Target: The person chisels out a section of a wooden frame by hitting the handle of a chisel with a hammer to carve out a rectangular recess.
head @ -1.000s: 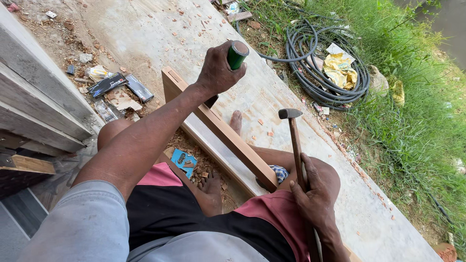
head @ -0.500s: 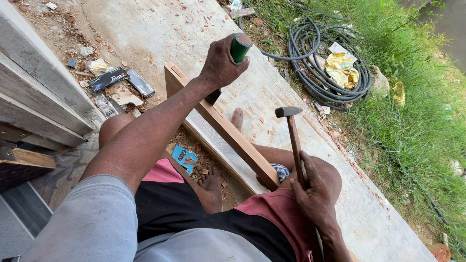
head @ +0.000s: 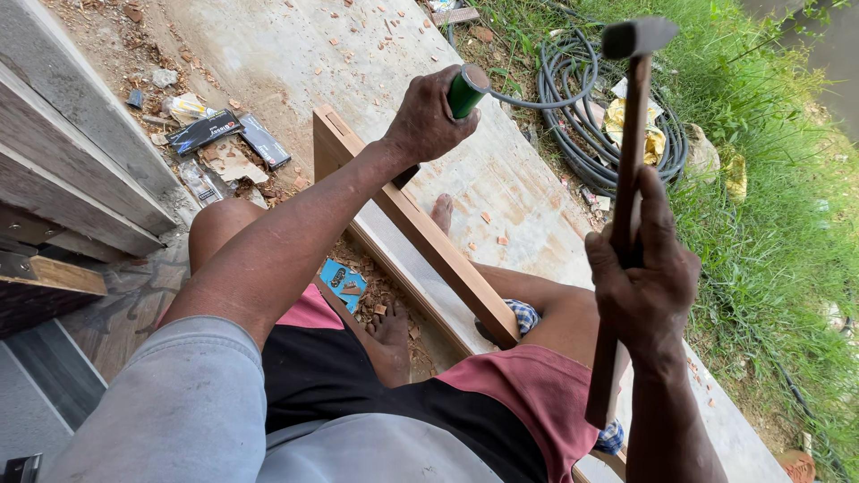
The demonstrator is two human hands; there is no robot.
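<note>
Chisel, green-handled, is set against the upper face of a long wooden batten that lies slanted on the concrete slab. Left hand is closed in a full fist round the chisel handle, the forearm stretched out and down over the bent left knee; the blade end is hidden under the fist. Right hand is clenched round the wooden shaft of a hammer, held raised and nearly upright, its steel head high above the batten and well apart from the chisel. Wood chips lie beside the bare foot. A coiled black hose rests on the grass beyond the slab.
</note>
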